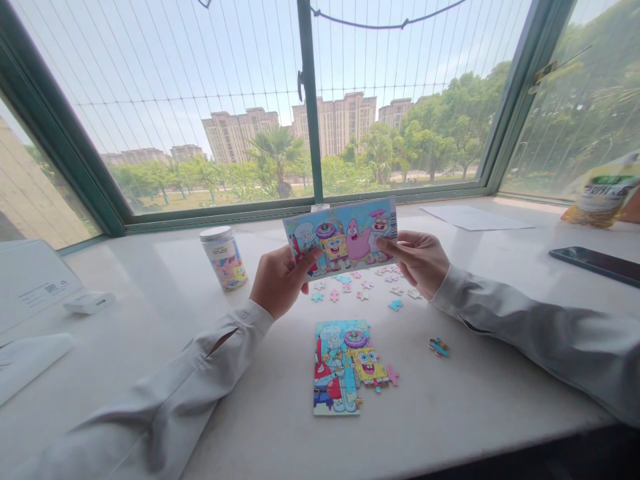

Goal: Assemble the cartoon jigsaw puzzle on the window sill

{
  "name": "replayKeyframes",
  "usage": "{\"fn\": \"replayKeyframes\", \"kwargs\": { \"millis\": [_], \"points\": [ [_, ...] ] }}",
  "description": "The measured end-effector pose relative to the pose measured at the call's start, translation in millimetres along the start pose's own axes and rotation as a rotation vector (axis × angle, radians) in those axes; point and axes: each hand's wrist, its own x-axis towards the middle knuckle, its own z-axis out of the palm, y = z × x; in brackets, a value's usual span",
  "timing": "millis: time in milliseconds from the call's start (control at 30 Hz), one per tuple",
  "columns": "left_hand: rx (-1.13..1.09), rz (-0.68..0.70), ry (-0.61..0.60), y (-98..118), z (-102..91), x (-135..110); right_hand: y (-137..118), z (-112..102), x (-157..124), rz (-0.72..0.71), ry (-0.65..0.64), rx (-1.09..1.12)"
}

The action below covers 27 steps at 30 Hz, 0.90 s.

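Note:
A cartoon picture card is held up above the sill between both hands. My left hand pinches its lower left corner, thumb on the front. My right hand grips its right end the same way. Below the card lies a partly joined jigsaw puzzle, its left side filled and its right edge ragged. Loose puzzle pieces are scattered behind it, some hidden by the card. To the right of the joined part sits a small cluster of pieces.
A lidded jar stands at left, near a white adapter and an open white box. At right are a phone, a white paper sheet and a bag with a green label. Windows rise behind.

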Motion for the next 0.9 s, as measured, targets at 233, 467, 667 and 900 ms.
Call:
{"fn": "replayKeyframes", "kwargs": {
  "millis": [233,467,667,900],
  "points": [
    [-0.008,-0.013,0.007,1.6,0.2,-0.1,0.1,0.5,-0.5,-0.009,0.0,0.005],
    [-0.005,-0.009,0.004,0.6,1.1,0.2,-0.6,-0.9,-0.5,-0.001,-0.007,-0.004],
    [-0.01,-0.026,0.002,1.6,0.9,0.1,-1.9,0.9,-0.4,-0.015,0.002,0.006],
    [-0.006,-0.007,0.006,2.2,0.7,0.2,-1.9,1.5,-0.5,-0.012,0.004,0.013]
  ]
}}
